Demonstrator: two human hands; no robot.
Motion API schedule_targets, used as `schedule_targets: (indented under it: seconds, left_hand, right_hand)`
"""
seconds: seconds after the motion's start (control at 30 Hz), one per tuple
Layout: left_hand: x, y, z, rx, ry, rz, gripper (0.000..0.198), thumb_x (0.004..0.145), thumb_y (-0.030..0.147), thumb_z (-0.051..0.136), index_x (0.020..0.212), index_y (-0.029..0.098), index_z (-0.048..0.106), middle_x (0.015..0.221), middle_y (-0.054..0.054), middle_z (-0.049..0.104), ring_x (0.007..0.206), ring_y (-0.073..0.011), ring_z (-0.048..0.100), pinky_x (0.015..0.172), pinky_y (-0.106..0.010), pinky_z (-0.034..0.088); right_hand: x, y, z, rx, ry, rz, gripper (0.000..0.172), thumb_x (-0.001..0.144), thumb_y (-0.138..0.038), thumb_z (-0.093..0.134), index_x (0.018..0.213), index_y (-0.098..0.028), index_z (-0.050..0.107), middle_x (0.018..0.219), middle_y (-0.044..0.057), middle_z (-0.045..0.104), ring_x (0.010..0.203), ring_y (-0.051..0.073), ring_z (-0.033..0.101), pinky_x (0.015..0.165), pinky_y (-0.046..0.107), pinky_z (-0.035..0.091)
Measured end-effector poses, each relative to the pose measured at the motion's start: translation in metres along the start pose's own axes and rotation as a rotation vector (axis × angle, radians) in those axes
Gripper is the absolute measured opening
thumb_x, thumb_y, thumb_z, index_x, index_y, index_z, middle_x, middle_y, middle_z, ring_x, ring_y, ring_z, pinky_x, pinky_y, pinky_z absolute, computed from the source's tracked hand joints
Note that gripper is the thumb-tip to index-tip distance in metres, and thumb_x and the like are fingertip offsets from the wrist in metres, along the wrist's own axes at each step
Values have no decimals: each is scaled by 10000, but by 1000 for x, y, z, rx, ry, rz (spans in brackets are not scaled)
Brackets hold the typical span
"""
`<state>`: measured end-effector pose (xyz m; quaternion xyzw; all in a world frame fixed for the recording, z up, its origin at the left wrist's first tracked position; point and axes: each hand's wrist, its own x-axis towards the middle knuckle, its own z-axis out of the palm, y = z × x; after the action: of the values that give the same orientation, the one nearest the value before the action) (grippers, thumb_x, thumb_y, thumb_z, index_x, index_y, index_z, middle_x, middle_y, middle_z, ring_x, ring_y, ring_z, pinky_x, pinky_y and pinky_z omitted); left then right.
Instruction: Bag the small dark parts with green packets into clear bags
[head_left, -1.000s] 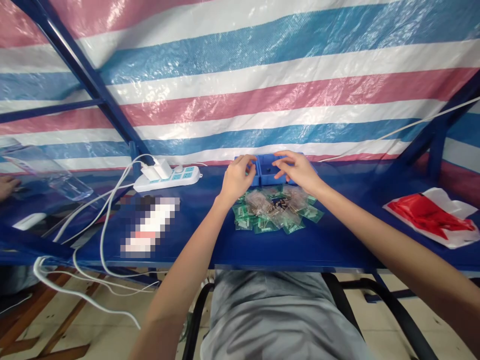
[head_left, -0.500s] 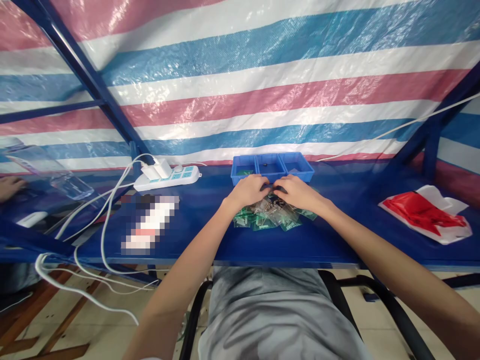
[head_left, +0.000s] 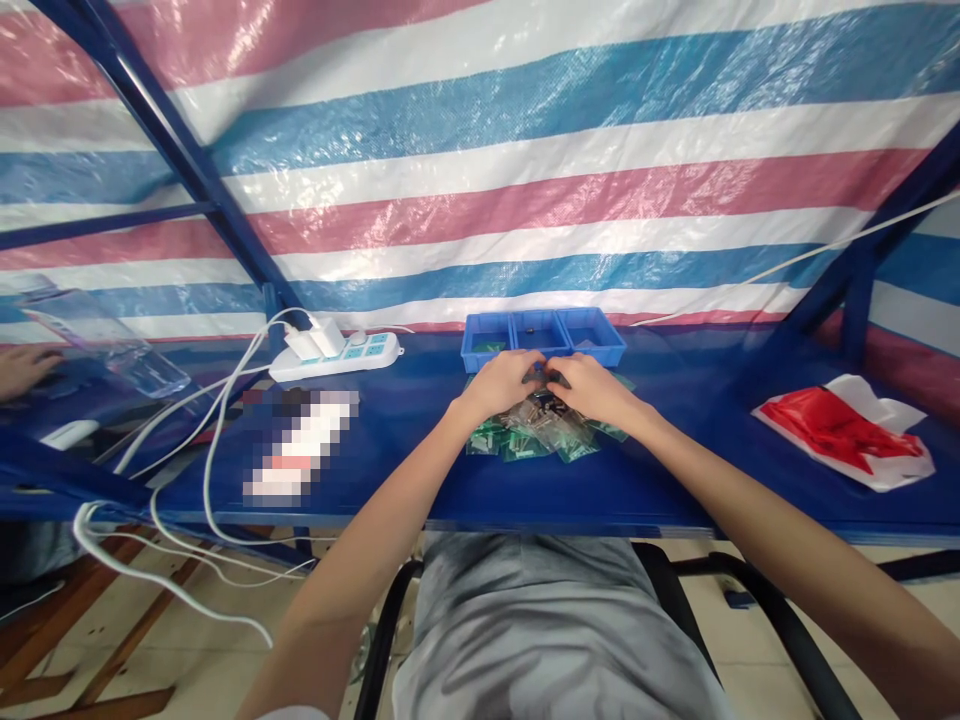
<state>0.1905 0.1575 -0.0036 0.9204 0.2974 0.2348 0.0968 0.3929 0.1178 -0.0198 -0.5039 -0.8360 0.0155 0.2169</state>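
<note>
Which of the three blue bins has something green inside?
The leftmost bin; the middle bin shows a small dark piece, the right bin no green.

No lettering or number seems legible here.

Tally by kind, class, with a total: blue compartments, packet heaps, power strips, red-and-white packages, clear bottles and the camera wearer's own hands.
Blue compartments: 3
Packet heap: 1 (single packets overlap too much to count)
Power strip: 1
Red-and-white package: 1
Clear bottle: 1
Own hands: 2 (left hand, right hand)
Total: 9
</note>
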Motion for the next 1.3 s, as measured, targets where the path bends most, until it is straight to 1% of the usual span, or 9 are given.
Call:
schedule_targets:
  seconds: [0.17, 0.37, 0.53, 0.63, 0.7, 0.8, 0.97, 1.17, 1.3]
  left_hand:
    - [3, -4, 5, -141, 68, -32, 354, 816, 51, 567, 1130, 193, 650, 883, -12, 714, 822, -173, 680, 754, -272, 505]
    - [6, -1, 4, -374, 207, -110, 272, 855, 108, 589, 1101, 202, 654, 867, 3, 699, 761, -133, 683, 720, -241, 510]
    - [10, -1, 5, -492, 271, -121, 245, 857, 142, 623, 1097, 185, 649, 892, -14, 664, 728, -122, 670, 672, -225, 512]
    - [10, -2, 5, -422, 338, -71, 236, 844, 55, 539, 1024, 179, 628, 982, -39, 630, 778, -123, 653, 701, -239, 534]
    - [9, -1, 4, -313, 388, -11, 290, 808, -22, 455, 966, 175, 598, 1050, -61, 590, 885, -143, 643, 778, -271, 552]
    - [6, 1, 1, -116, 375, 81, 368, 795, -61, 411, 1009, 185, 580, 1146, -83, 536, 1035, -175, 609, 900, -329, 543]
    - [2, 0, 1, 76, 297, 108, 255, 918, 44, 483, 1069, 203, 612, 1231, -91, 484, 1082, -197, 588, 928, -362, 536]
    - [3, -3, 1, 81, 321, 88, 158, 989, 185, 535, 1042, 223, 678, 1193, -76, 497, 1046, -186, 591, 940, -368, 532]
    - [4, -2, 0, 78, 328, 92, 129, 990, 218, 555, 1021, 218, 680, 1163, -70, 521, 1035, -183, 600, 942, -362, 530]
  right_hand:
    - [3, 0, 1, 118, 81, 36, 148, 895, -139, 602, 1013, -206, 661, 989, 87, 758, 949, 271, 708, 837, 365, 515]
    - [4, -9, -9, 366, 266, 186, 242, 853, -132, 634, 1084, -197, 605, 905, 53, 772, 857, 231, 735, 797, 348, 534]
    - [6, -9, -10, 613, 250, 258, 145, 828, -209, 670, 969, -192, 642, 840, 58, 770, 802, 224, 735, 751, 338, 550]
    - [7, -5, -7, 754, 252, 276, 149, 829, -257, 665, 957, -187, 639, 756, 44, 742, 708, 215, 717, 692, 329, 548]
    - [8, -4, -6, 790, 283, 305, 174, 821, -279, 675, 961, -187, 628, 752, 42, 733, 671, 209, 705, 665, 327, 544]
    - [8, -4, -5, 823, 307, 332, 218, 817, -302, 685, 992, -193, 612, 783, 44, 732, 667, 205, 700, 628, 320, 538]
    - [7, -3, -5, 885, 322, 336, 276, 831, -325, 678, 1063, -210, 583, 764, 28, 717, 668, 201, 693, 533, 284, 494]
    - [7, -2, -4, 915, 312, 331, 254, 871, -347, 650, 1073, -207, 588, 776, 35, 723, 664, 190, 695, 505, 260, 475]
    - [8, -4, -5, 873, 264, 357, 226, 902, -392, 627, 988, -184, 646, 797, 66, 730, 707, 208, 712, 525, 261, 495]
